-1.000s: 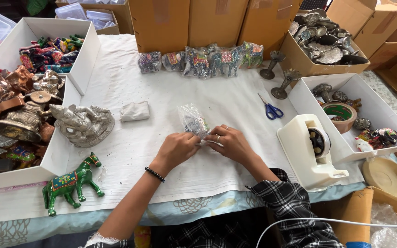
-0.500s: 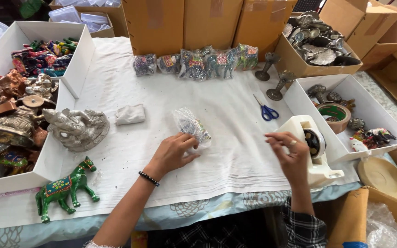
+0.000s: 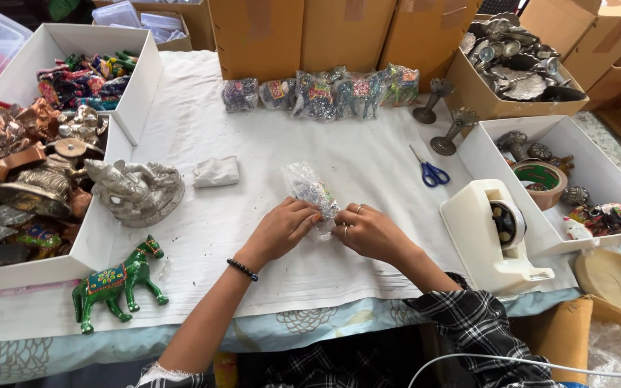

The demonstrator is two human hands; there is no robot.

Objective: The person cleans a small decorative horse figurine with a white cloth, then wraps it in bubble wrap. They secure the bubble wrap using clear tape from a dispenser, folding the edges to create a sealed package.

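Observation:
A small figurine wrapped in clear bubble wrap (image 3: pixel 309 188) lies on the white cloth in front of me. My left hand (image 3: pixel 283 230) grips its near end, fingers curled on the wrap. My right hand (image 3: pixel 366 231), with rings on two fingers, presses against the same end from the right. A white tape dispenser (image 3: pixel 496 237) stands just right of my right hand. A green painted horse (image 3: pixel 115 282) stands near the table's front left.
Blue-handled scissors (image 3: pixel 431 171) lie right of centre. A silver statue (image 3: pixel 135 190) and a folded white cloth (image 3: pixel 216 172) sit to the left. Several wrapped figurines (image 3: pixel 325 90) line the back by cardboard boxes. White boxes (image 3: pixel 595 169) of metal figures flank both sides.
My right hand has come back from the tape dispenser to the wrapped figurine. My left hand stayed on the wrap the whole time.

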